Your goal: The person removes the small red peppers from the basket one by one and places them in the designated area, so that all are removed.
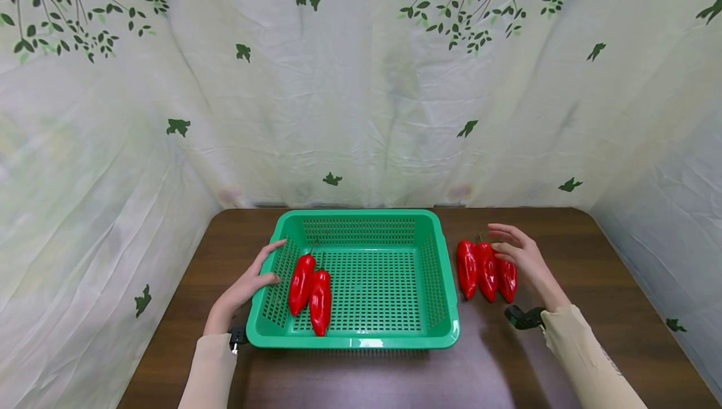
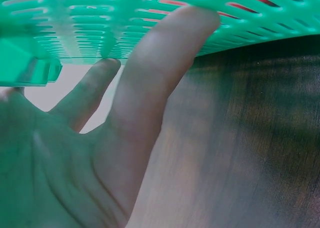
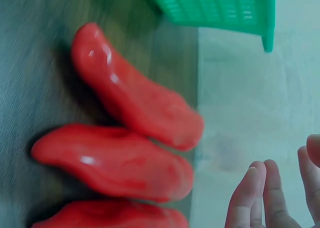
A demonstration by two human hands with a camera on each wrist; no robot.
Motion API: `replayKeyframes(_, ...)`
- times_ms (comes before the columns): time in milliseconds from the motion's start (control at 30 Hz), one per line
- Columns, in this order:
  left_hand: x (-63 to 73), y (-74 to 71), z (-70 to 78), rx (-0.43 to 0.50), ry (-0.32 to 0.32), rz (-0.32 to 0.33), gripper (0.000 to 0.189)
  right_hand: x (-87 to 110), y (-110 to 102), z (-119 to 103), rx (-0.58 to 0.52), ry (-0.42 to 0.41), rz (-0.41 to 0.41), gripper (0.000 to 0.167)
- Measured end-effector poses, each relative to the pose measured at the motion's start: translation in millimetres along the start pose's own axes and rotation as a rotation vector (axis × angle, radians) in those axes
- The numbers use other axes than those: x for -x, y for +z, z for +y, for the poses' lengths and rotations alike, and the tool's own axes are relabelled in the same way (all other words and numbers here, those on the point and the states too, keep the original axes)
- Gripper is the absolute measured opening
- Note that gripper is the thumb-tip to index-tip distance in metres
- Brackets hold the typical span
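A green plastic basket [image 1: 361, 342] stands on the table with two red peppers inside its left part, one pepper [image 1: 301, 285] lying beside the other pepper [image 1: 320, 302]. My left hand [image 1: 244, 290] is at the basket's left side, fingers extended. In the left wrist view, its thumb [image 2: 145, 82] rests against the slotted wall. To the right of the basket lie three more red peppers: a left one [image 1: 466, 269], a middle one [image 1: 486, 271] and a right one [image 1: 506, 280]. Over the right one hovers my right hand [image 1: 527, 260], its fingers loosely spread and holding nothing.
The brown wooden table [image 1: 395, 377] has rounded back corners. Behind it and along both sides hangs a pale curtain [image 1: 361, 114] printed with leaves and branches. Dark wrist devices sit at both cuffs, the right device [image 1: 523, 317] close to the table.
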State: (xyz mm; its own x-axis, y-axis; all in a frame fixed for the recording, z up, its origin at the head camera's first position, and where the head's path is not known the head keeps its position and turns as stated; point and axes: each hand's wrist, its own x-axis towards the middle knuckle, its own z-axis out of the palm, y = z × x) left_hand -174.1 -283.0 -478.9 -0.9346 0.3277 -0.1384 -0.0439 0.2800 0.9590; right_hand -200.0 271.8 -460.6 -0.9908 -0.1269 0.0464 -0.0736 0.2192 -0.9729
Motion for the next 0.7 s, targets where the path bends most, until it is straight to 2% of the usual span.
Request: replayKeyframes(700,-0.8,-1.1,-2.9,0.002,0.002,-0.005,0.072,-5.5,32,-33,-0.079,-0.029,-0.105,0.041)
